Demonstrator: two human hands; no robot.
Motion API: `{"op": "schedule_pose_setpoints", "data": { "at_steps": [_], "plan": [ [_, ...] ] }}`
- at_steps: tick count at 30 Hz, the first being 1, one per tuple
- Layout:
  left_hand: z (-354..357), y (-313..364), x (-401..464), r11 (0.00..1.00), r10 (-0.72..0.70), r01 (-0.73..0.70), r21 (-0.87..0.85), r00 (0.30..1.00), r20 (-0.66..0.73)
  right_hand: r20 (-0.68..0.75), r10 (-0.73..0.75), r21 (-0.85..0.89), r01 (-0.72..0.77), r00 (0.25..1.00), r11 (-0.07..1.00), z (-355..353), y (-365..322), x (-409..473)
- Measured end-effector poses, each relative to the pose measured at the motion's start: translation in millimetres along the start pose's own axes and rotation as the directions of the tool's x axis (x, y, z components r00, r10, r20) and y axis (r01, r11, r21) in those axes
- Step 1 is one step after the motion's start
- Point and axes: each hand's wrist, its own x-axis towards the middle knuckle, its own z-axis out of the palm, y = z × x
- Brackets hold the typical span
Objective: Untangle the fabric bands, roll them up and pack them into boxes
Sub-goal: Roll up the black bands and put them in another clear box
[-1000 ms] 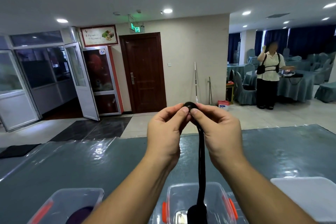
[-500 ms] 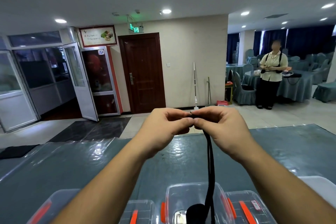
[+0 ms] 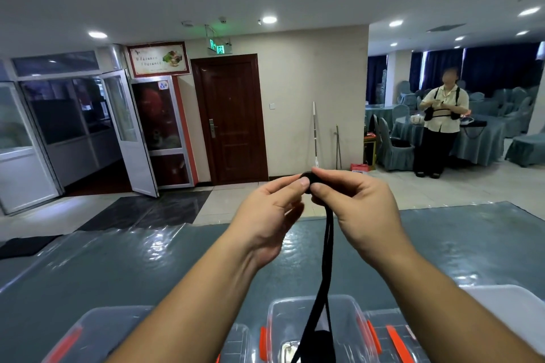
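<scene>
A small black roll of the fabric band [image 3: 306,178] is pinched at frame centre between the left hand [image 3: 267,215] and right hand [image 3: 358,209] — its loose tail hangs into a clear box [image 3: 348,321] at bottom centre.

This is a banquet hall or hotel function room. Round dining tables draped in grey-blue cloths [image 3: 477,138] stand at the right, ringed by chairs in matching grey-blue slipcovers [image 3: 393,146], with dark blue curtains [image 3: 498,68] behind them. A white ceiling with recessed round lights [image 3: 269,19] spans the pale tiled floor [image 3: 460,186]. A green illuminated exit sign [image 3: 217,48] hangs above a dark brown wooden door [image 3: 231,118]. Beside it, a framed red-bordered food poster [image 3: 159,58] tops a glass-panelled aluminium doorway [image 3: 129,132]. The near desk wears a grey-blue cloth under glossy clear plastic [image 3: 103,259].
</scene>
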Motion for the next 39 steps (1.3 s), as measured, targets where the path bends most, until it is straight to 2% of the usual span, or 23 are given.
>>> {"op": "schedule_pose_setpoints", "data": {
  "at_steps": [3,6,9,11,14,17,19,21,24,26,28,30,32,36,39],
  "plan": [
    [-9,10,1,0.964,0.019,-0.025,0.264,0.999,0.025,0.108,0.023,-0.123,-0.01,0.994,0.992,-11,-4,3],
    [-14,23,0,0.857,0.067,-0.108,0.503,0.993,0.1,0.242,0.047,-0.25,0.016,0.969,0.968,-17,-11,5],
    [-15,30,0,0.793,0.102,-0.159,0.588,0.986,0.129,0.18,0.074,-0.141,-0.049,0.981,0.989,-15,-10,6],
    [-14,29,2,0.855,0.114,-0.158,0.495,0.986,0.12,0.068,0.044,-0.042,-0.041,0.997,0.998,-11,-7,4],
    [-5,23,1,0.968,0.12,-0.132,0.214,0.991,0.066,0.007,-0.002,0.067,0.002,1.0,0.998,-4,-4,0],
    [4,17,-4,0.996,0.091,-0.09,-0.015,0.994,0.063,-0.017,-0.021,0.134,0.023,1.0,0.991,-1,-9,1],
    [6,17,-4,0.996,0.083,-0.081,-0.03,0.995,0.059,-0.006,-0.019,0.111,0.019,1.0,0.994,-3,-13,6],
    [2,22,-3,0.982,0.099,-0.105,0.157,0.994,0.044,0.047,-0.019,0.016,0.018,0.999,1.0,-9,-15,10],
    [-8,35,-2,0.827,0.16,-0.2,0.526,0.98,0.122,0.171,-0.013,-0.155,0.04,0.985,0.987,-16,-21,13],
    [-11,40,-1,0.753,0.17,-0.239,0.614,0.971,0.169,0.205,-0.005,-0.169,0.04,0.979,0.985,-16,-24,13],
    [-11,41,0,0.793,0.19,-0.242,0.559,0.97,0.15,0.155,0.01,-0.116,0.009,0.988,0.993,-13,-23,15],
    [-8,37,1,0.884,0.192,-0.224,0.411,0.974,0.119,0.1,0.011,-0.08,-0.003,0.995,0.997,-11,-21,15],
    [-4,33,0,0.943,0.178,-0.197,0.267,0.979,0.094,0.112,-0.002,-0.101,0.014,0.994,0.995,-9,-21,13],
    [2,26,-3,0.992,0.116,-0.119,0.042,0.99,0.076,0.14,-0.002,-0.158,0.025,0.99,0.987,-11,-27,13],
    [5,23,-5,0.998,0.063,-0.062,-0.01,0.994,0.085,0.21,0.01,-0.302,0.055,0.978,0.952,-18,-28,18]
  ]
}}
